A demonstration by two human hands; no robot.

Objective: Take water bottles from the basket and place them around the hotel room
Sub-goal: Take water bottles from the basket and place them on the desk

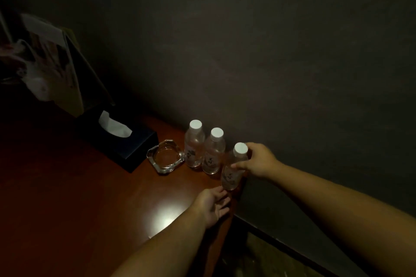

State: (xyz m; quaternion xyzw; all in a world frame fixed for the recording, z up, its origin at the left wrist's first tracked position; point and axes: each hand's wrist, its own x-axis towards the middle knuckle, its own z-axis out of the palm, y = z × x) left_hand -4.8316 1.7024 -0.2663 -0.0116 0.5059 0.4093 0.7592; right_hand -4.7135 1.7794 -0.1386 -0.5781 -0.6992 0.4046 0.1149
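Three clear water bottles with white caps stand in a row on a dark red wooden table (67, 198), close to the wall. The far bottle (194, 144) and the middle bottle (212, 152) stand free. My right hand (256, 159) grips the nearest bottle (231, 173) around its upper part, near the table's right edge. My left hand (212, 206) is open, palm up, with its fingertips at that bottle's base. No basket is in view.
A glass ashtray (165, 156) sits just left of the bottles. A dark tissue box (121, 139) lies behind it, with a standing brochure (45, 63) at the back left. The grey wall (270, 51) runs along the table's far side; floor shows at the lower right.
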